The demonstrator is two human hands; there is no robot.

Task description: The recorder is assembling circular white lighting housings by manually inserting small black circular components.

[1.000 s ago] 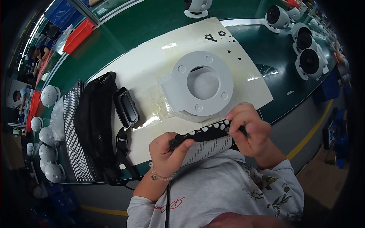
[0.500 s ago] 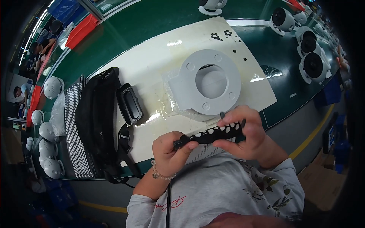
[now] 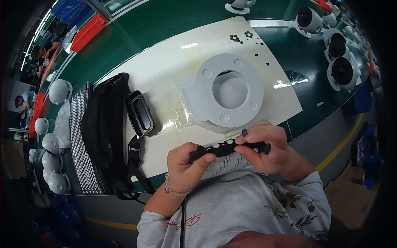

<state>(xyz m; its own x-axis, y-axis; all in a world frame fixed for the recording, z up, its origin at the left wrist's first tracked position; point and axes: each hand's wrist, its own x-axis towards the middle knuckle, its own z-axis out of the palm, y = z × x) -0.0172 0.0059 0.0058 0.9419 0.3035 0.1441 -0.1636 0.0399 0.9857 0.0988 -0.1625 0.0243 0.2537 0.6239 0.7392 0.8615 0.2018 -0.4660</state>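
Both hands, left hand (image 3: 186, 163) and right hand (image 3: 264, 146), clenched on opposite ends of black perforated strip (image 3: 226, 148) above worktop (image 3: 314, 99); handling step apparently underway, steady two-ended grip required.

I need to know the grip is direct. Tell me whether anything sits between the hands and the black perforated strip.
Nothing visible does. The left hand pinches one end of the black perforated strip and the right hand the other, bare fingers right on it. The printed sheet lies behind the strip, not between.
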